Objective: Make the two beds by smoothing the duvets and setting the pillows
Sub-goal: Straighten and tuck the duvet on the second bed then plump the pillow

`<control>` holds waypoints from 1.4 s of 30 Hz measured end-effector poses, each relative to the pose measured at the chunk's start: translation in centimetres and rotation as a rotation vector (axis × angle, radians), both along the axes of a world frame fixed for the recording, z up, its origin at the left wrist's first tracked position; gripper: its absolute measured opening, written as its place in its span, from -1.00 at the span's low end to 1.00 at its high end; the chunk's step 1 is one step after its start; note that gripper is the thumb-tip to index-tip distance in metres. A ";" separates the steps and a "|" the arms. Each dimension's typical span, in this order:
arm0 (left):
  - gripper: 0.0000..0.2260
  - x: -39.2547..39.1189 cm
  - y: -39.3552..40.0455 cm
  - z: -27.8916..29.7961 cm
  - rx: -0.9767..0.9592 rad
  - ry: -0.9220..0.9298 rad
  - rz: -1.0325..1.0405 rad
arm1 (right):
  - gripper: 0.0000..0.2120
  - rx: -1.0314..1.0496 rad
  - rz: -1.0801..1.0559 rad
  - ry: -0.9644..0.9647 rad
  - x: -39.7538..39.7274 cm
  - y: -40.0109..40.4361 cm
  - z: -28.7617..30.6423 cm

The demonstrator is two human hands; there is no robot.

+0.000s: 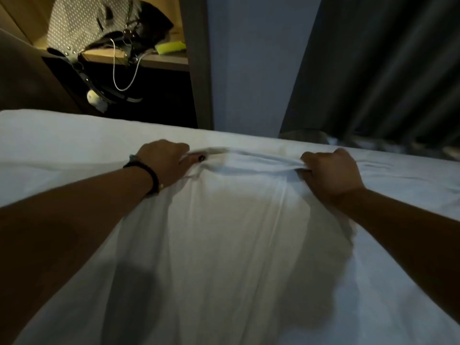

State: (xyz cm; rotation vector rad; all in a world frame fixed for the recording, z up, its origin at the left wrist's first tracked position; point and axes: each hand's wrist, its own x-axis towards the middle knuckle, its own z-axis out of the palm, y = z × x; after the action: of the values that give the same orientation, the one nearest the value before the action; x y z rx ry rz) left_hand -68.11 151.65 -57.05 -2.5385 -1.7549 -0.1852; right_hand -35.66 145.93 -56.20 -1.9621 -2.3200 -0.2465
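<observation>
Head view: left hand (165,161) and right hand (329,174) each clench a bunched fold of the white duvet (224,245), soft wrinkled cloth on the bed, its taut creases running lengthwise toward the camera.

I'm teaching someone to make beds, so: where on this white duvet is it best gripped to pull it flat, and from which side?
Grip the duvet along its bunched far edge, two holds spread apart, coming from the near side of the bed. That is how the left hand and right hand pinch it here: the edge gathers into a ridge that fingers can close on, and it probably spreads evenly.
</observation>
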 end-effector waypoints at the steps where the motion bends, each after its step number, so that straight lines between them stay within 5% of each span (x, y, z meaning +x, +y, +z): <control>1: -0.60 0.2 0.6 0.0 0.003 0.036 -0.006 | -0.74 0.028 0.010 -0.005 0.3 0.5 -0.1; 9: -0.62 0.3 2.9 -6.4 -0.014 0.126 -0.022 | -0.61 -0.197 -0.229 0.223 -1.2 3.5 -9.7; 14: -0.62 -1.1 5.2 -9.5 -0.044 0.163 -0.187 | -0.44 -0.030 -0.237 0.157 -1.6 3.9 -15.7; 18: -0.52 -1.3 6.1 -12.9 -0.137 -0.057 -0.066 | -0.31 -0.070 -0.154 0.104 -0.2 6.6 -16.9; 26: -0.56 0.0 10.4 -12.8 -0.628 -0.433 0.189 | -0.20 0.004 -0.050 0.276 1.5 9.1 -18.8; 28: -0.56 0.5 10.0 -12.7 -0.578 -0.365 0.253 | -0.23 0.037 -0.032 0.317 1.4 9.1 -19.1; 31: -0.65 1.4 9.0 -12.7 -0.168 -0.072 0.190 | -0.29 0.069 -0.033 0.342 1.7 9.0 -19.6; 34: -0.77 3.5 6.8 -11.7 0.119 -0.163 0.195 | -0.28 0.064 -0.038 0.359 2.0 9.1 -19.8; 37: -0.68 8.8 3.2 -11.8 0.026 -0.298 0.166 | -0.34 0.028 -0.044 0.380 2.1 9.1 -19.9; 42: -0.55 16.4 -3.0 -12.8 -0.078 -0.199 0.120 | -0.40 -0.002 -0.013 0.526 2.7 9.4 -19.9</control>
State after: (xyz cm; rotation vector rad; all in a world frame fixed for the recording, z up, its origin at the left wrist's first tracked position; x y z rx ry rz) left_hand -51.72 148.62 -69.81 -2.5342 -2.0163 -0.3836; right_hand -32.96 155.37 -76.09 -1.7693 -1.9635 0.2451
